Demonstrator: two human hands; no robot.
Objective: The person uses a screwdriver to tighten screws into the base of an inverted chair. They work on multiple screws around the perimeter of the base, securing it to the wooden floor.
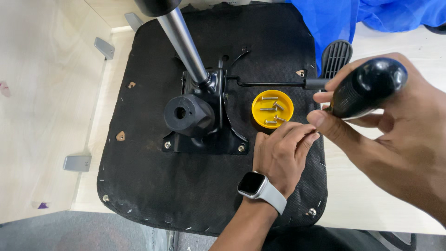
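An upturned office chair seat [153, 181] with black fabric lies on the table. A black metal mechanism plate [204, 139] with a grey gas cylinder [186, 44] is bolted to it. A small yellow lid [272, 109] holding several silver screws rests on the seat to the right of the plate. My left hand [281, 155], with a watch on its wrist, has its fingers pinched together just below the lid; what they pinch is hidden. My right hand [395, 135] grips a black screwdriver handle [369, 88] beside the left fingertips.
A black lever [278, 84] with a ribbed paddle [335, 56] sticks out to the right of the mechanism. Blue cloth [371, 16] lies at the top right. Grey metal brackets [77, 162] sit on the light wooden table [42, 116] at the left.
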